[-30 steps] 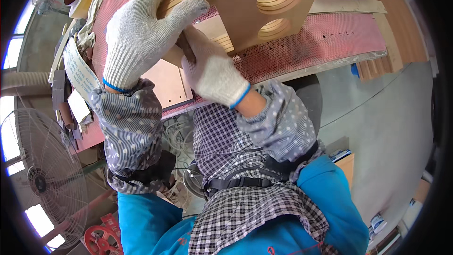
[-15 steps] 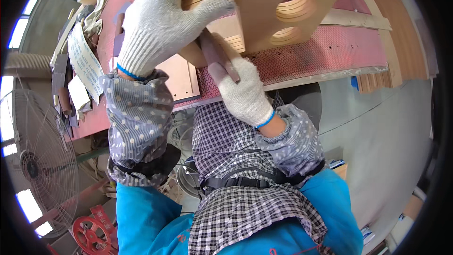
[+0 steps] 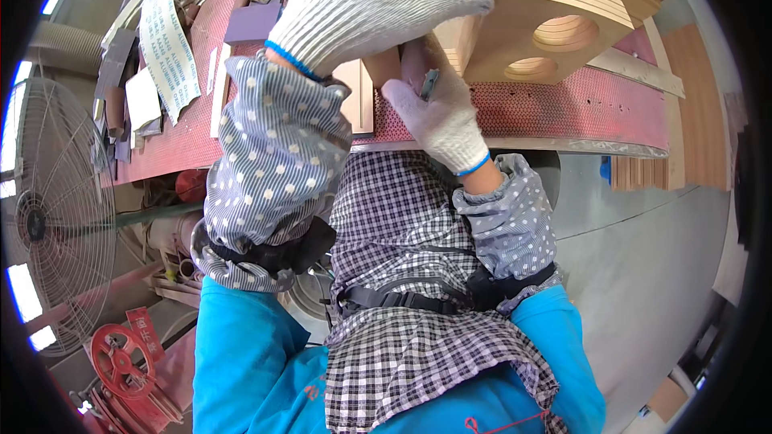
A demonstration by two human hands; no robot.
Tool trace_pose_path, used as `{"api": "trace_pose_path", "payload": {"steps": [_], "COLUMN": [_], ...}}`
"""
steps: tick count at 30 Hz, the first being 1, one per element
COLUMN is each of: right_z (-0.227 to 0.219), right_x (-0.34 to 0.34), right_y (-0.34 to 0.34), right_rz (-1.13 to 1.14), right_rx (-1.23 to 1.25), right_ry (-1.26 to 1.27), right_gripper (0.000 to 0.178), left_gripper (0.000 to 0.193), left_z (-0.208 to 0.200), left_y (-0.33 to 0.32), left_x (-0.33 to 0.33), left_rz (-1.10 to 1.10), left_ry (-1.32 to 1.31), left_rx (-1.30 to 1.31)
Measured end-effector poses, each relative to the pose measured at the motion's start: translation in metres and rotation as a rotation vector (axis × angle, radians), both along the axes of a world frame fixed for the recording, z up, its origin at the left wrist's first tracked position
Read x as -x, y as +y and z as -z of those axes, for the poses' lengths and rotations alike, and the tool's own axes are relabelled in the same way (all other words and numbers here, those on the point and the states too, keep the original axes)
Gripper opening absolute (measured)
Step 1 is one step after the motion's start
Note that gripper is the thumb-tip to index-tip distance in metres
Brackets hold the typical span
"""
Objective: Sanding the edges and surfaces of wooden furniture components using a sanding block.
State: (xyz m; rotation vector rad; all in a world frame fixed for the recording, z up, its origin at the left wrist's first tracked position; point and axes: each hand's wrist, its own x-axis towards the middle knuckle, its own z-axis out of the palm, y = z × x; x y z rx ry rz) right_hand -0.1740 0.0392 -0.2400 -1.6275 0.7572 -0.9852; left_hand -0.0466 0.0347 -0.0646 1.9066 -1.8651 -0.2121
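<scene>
A box-like plywood piece (image 3: 515, 36) with layered edges and two round holes stands on the red bench. My left hand (image 3: 362, 12), in a white knitted glove, is closed over its upper left edge, the thumb lying along the layered rim. Below it, my gloved right hand (image 3: 442, 116) is closed around a brown sanding block. Only the greyish end of the sanding block (image 3: 430, 83) shows clearly; the rest is hidden by the fingers and the wood. The right fingers reach up against the lower left part of the piece, and dust tints the glove's thumb purple.
Sandpaper sheets (image 3: 168, 52) and scraps lie heaped on the left of the bench (image 3: 555, 112). A flat wooden board (image 3: 358, 100) rests near its front edge. A large fan (image 3: 56, 217) stands left, above a red wheel (image 3: 122, 360). Stacked boards (image 3: 700, 104) stand at the right.
The bench, plywood piece and both hands sit further right in the picture. My right hand has moved up toward the piece, and the sanding block has turned, showing less of its length.
</scene>
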Motion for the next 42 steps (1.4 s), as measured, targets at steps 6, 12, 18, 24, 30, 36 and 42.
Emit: {"api": "trace_pose_path", "payload": {"steps": [6,12,18,24,30,36,42], "right_z": [0.009,0.002,-0.005,0.005,-0.002,0.002,-0.001], "right_x": [0.002,-0.015,-0.002,-0.008,-0.004,0.004,-0.008], "right_y": [0.018,-0.005,0.028,-0.031,0.026,-0.013,-0.007], "right_rz": [0.194,0.105,0.132,0.026,0.207,0.133,0.213], "right_rx": [0.116,-0.256,-0.177,-0.288,-0.11,-0.006,-0.118], "right_ry": [0.23,-0.144,-0.226,-0.034,-0.104,0.15,0.06], "right_gripper": [0.056,0.018,0.031,0.036,0.034,0.034,0.037], "left_gripper": [0.065,0.065,0.063,0.063,0.062,0.062,0.064], "left_z": [-0.02,-0.012,-0.005,-0.008,0.001,0.0,0.005], "left_y": [0.001,0.012,0.005,-0.003,0.013,-0.01,0.003], "left_x": [-0.002,-0.019,-0.023,-0.006,-0.003,-0.006,-0.009], "left_rz": [-0.026,0.02,0.074,-0.001,-0.001,0.079,0.007], "left_ry": [0.067,-0.033,0.066,0.001,-0.029,0.078,-0.023], "left_rx": [-0.236,-0.007,-0.036,-0.086,0.101,-0.081,0.075]}}
